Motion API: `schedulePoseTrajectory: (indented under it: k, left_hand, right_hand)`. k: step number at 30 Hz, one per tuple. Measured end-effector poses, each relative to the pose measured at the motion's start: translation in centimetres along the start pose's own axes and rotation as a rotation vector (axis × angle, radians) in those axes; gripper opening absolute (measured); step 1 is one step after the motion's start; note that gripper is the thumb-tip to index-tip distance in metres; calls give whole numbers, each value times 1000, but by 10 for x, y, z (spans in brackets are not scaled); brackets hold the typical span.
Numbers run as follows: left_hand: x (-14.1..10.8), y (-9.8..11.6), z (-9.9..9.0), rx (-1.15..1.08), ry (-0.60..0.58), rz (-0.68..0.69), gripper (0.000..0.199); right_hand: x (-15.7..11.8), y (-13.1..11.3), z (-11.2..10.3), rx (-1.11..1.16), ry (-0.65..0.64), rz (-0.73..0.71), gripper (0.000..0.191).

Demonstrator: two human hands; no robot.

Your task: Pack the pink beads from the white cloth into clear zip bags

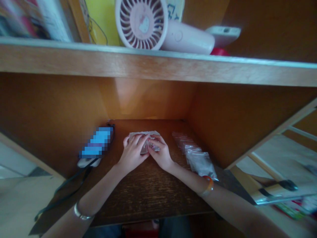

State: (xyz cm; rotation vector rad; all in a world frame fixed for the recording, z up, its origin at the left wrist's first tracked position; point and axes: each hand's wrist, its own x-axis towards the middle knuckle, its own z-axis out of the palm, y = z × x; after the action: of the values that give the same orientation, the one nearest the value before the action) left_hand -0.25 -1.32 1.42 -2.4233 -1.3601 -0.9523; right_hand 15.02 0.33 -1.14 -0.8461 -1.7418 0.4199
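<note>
Both my hands meet over a clear plastic bag (144, 150) near the back of the dark wooden desk (148, 191). My left hand (133, 150) lies over the bag's left side, fingers bent onto it. From the right, my right hand (159, 150) pinches the bag between thumb and fingers. What the bag contains, if anything, is hidden by the fingers. To the right, a fanned row of clear zip bags (200, 162) lies on the desk, overlapping one another.
A phone with a lit, blurred screen (96, 142) rests at left on a white power strip (85, 162) with a dark cable (71, 185). Overhead, a shelf edge (153, 64) spans the view, carrying a pink handheld fan (188, 37). Side panels enclose the desk.
</note>
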Motion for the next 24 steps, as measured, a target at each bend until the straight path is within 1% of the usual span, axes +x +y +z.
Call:
schedulePoseTrajectory:
  k: [7,11,17,19,20,22,24]
  left_hand:
    - [-1,-1,1,9,-29,-9,57]
    - [-2,-1,1,8,-52,-31,57]
    - [-3,-4,4,48,-20,-77,48]
    - [-3,-5,5,75,-8,-108,46]
    - [-3,-5,5,88,-1,-122,46]
    - [-3,-7,7,113,6,-144,45]
    - [-3,-9,8,138,-2,-159,44]
  right_hand:
    - [-1,9,4,48,43,37,37]
    - [-1,9,4,80,33,60,35]
    - [3,5,0,93,64,118,27]
    - [6,4,-3,10,85,174,25]
    - [6,4,-4,-71,76,206,25]
    - [8,3,-5,-291,-2,263,27]
    - [8,1,-5,-509,-137,296,32]
